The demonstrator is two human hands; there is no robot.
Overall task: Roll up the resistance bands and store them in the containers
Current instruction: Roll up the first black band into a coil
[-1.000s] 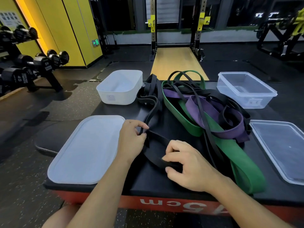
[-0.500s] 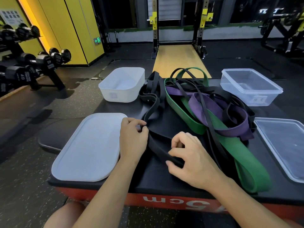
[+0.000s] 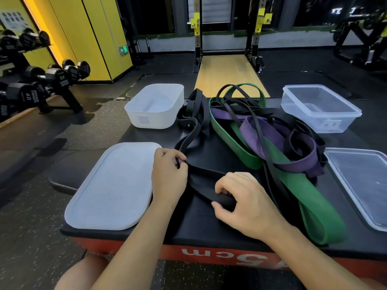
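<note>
Right hand (image 3: 247, 204) pinches flat end of wide black rubber band (image 3: 209, 185); left hand (image 3: 168, 176) grips narrower black strand. Start coil tight, edges aligned, left feeding slack, clear of tangled pile.

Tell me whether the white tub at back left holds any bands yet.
Empty: the white tub shows only its bare inside, and the bands lie in a heap beside it.

The red box front (image 3: 228, 256) reads "5cm" upside down; a dumbbell (image 3: 25, 94) reads "40".
</note>
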